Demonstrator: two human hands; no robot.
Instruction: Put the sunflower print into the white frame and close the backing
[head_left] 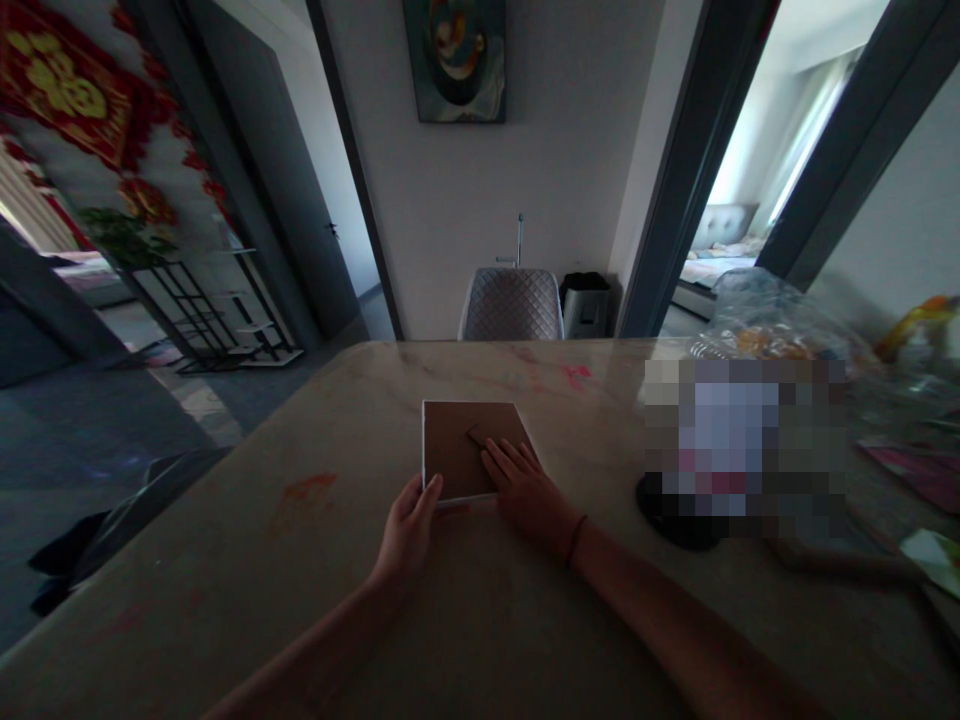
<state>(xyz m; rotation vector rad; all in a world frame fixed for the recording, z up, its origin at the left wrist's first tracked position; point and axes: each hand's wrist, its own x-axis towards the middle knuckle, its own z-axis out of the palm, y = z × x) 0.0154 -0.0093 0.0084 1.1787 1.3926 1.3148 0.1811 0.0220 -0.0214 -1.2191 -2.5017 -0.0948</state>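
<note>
A square of brown card (450, 450) with a white edge lies flat on the marble table top (225, 540). My left hand (409, 525) grips its lower left edge between thumb and fingers. My right hand (525, 490) rests flat on the lower right part of the square, fingertips pointing up and left. Near those fingertips, a short dark crease or flap shows on the brown surface. A dark band circles my right wrist.
To the right, a black round base (675, 515) sits beside a pixelated blurred patch (742, 450), with a clear plastic bag (780, 320) behind it. Beyond the table's far edge stand a quilted chair (511, 305) and a grey bin (585, 305).
</note>
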